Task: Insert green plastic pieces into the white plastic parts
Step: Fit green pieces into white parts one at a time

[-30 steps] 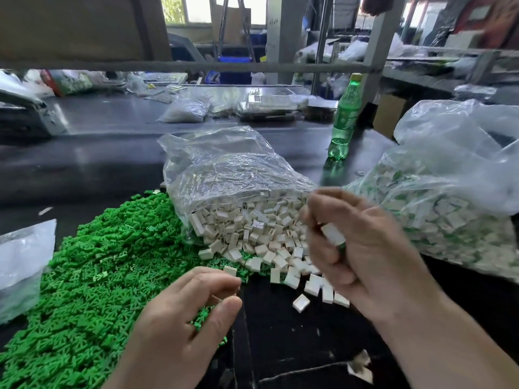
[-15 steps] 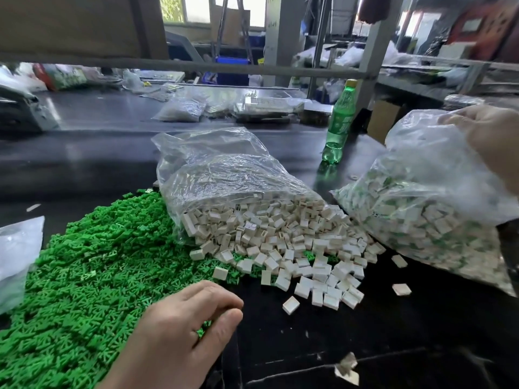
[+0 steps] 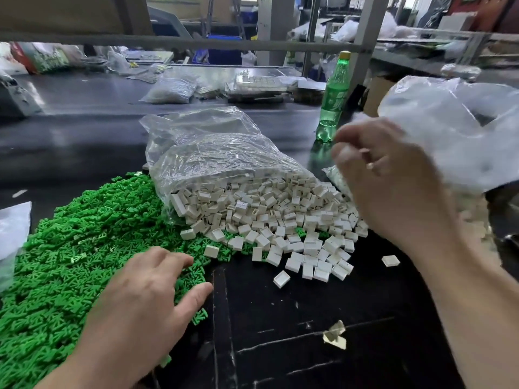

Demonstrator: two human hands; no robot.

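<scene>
Nearest, at 7 o'clock: left hand (image 3: 146, 301) palm-down on the near edge of the green plastic pieces (image 3: 64, 248), fingers spread and lightly curled into the heap, thumb out toward the bare black table (image 3: 280, 346). No single piece visibly pinched.

Green heap fills 8 to 10 o'clock. Pieces look small, light, stiff and thin-armed; likely to tangle and skate on each other. Judgement: pick one by its body between thumb and forefinger, not by a thin arm.

Centre, 12 to 1 o'clock: white plastic parts (image 3: 275, 220) spilling from a clear bag (image 3: 219, 155), some overlapping the green edge. Small boxy shells, rigid, light, smooth; an open face or slot shows on some. Best held by two opposite side walls, opening kept clear.

At 2 o'clock: right hand (image 3: 393, 186), motion-blurred, fingers loosely curled; cannot tell whether it holds anything. Behind it a second plastic bag (image 3: 455, 130).

Farther, 1 o'clock: green bottle (image 3: 334, 99), upright.
</scene>
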